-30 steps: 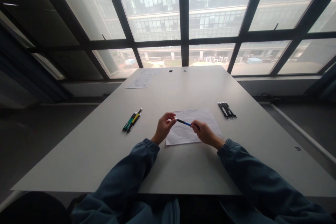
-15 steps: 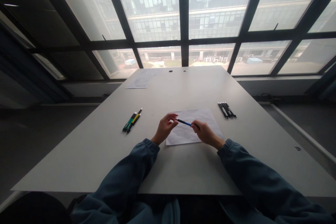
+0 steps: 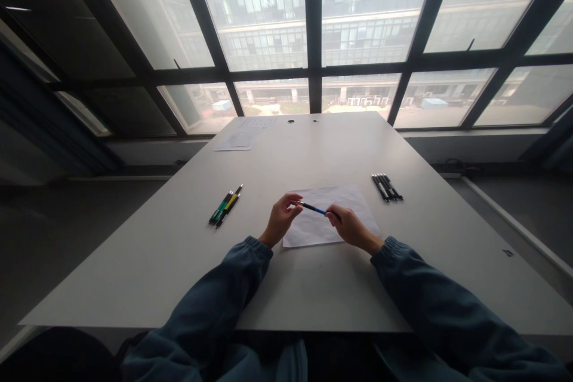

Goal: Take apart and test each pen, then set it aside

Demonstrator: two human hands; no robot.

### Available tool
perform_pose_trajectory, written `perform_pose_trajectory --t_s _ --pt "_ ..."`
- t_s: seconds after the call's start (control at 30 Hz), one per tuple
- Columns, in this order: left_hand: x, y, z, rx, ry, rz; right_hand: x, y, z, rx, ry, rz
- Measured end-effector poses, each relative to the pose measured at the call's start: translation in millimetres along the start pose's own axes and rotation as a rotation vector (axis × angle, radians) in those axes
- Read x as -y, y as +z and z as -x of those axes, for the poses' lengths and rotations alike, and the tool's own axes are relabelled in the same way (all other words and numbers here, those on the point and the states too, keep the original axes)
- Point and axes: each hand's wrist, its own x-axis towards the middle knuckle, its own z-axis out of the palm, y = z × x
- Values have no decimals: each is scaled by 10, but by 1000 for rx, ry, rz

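Note:
A blue and black pen (image 3: 314, 209) is held level between my two hands, above a white sheet of paper (image 3: 333, 230) near the middle of the table. My left hand (image 3: 283, 215) has its fingertips closed around the pen's left end. The other end sits in the pinched fingers of my right hand (image 3: 348, 225). To the left of my hands lies a small group of green, yellow and black pens (image 3: 228, 206). Several black pens (image 3: 387, 188) lie side by side to the right of the paper.
The white table (image 3: 179, 274) reaches away toward large windows with dark frames (image 3: 316, 30). Printed sheets (image 3: 237, 138) lie at its far left. Two small dark spots are near the far edge. A small dark item (image 3: 507, 253) lies at the right.

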Motion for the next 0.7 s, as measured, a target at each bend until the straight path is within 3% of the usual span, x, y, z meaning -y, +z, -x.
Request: perform_pose_trajectory --t_s 0.7 --pt "53 -13 0 -43 -3 -2 16 -2 -6 2 -4 2"
